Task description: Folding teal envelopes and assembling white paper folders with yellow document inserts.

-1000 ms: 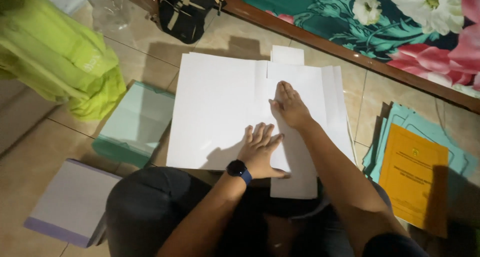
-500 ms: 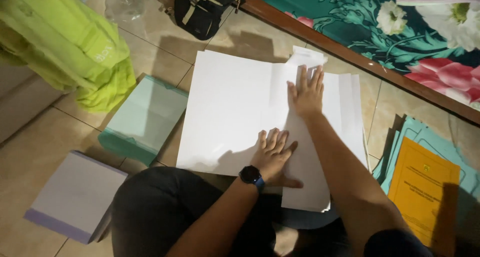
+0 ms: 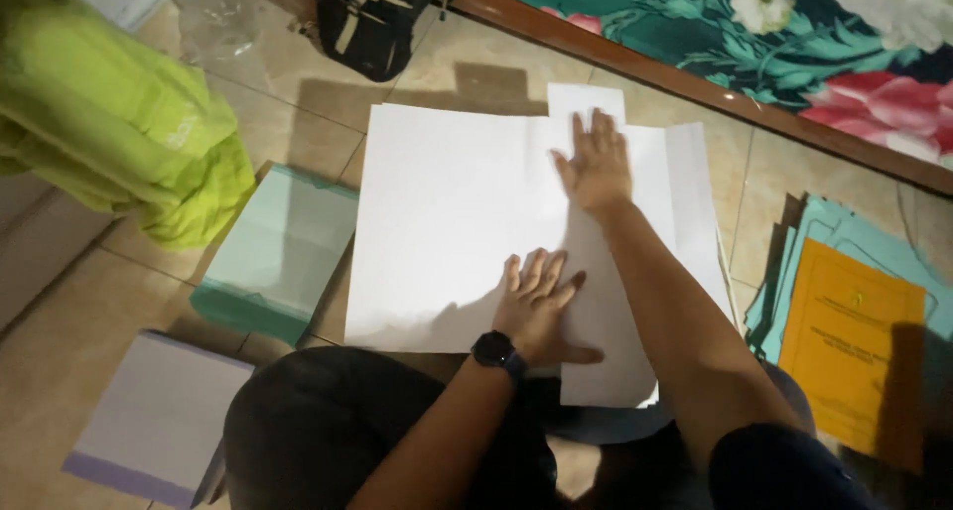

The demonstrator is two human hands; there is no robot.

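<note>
A large white sheet of paper (image 3: 447, 222) lies flat on the tiled floor in front of my knees, with a narrower white sheet (image 3: 685, 202) laid over its right part. My left hand (image 3: 541, 307), with a black watch on the wrist, presses flat on the near edge of the paper, fingers spread. My right hand (image 3: 596, 163) lies flat, palm down, farther up on the same paper near its far edge. Neither hand holds anything.
A pale green stack of paper (image 3: 278, 252) sits left of the sheet, a white and lilac stack (image 3: 159, 416) nearer left. Teal and orange folders (image 3: 854, 321) lie at the right. A lime green cloth bundle (image 3: 109, 123), a black bag (image 3: 382, 19) and a floral mattress (image 3: 794, 34) border the floor.
My right hand has slid away from me along the paper, from near the middle to its far part. My left hand stayed pressed on the near edge.
</note>
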